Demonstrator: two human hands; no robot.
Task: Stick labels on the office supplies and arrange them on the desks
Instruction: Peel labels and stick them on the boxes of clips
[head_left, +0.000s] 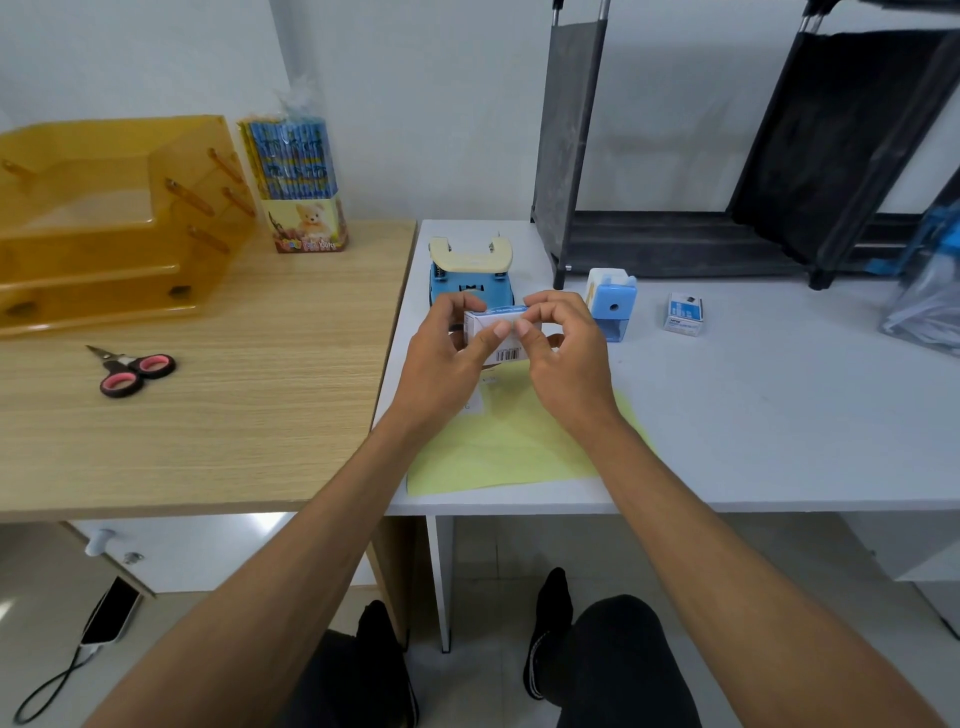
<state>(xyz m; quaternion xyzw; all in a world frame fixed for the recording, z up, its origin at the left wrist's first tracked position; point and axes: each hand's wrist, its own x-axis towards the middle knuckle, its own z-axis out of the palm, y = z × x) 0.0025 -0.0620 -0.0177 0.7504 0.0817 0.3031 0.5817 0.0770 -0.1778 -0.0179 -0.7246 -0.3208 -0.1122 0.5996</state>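
Above the white desk (779, 415), just past a pale yellow sheet (509, 452), we see both hands holding a small white box (488, 322) with a blue top and a barcode. The left hand (447, 364) and the right hand (563, 364) curl their fingers round its ends, and the two thumb tips meet on its near face. We cannot tell whether a label lies under them.

Behind the box stands a blue and cream hole punch (470, 265). To its right are a blue pencil sharpener (613, 306) and, further along, a second small box (684, 313). A black rack (727, 239) stands at the back.

On the wooden desk (234, 426) to the left lie pink-handled scissors (132, 369), near an amber stacked tray (104, 223) and a pack of pencils (301, 182).
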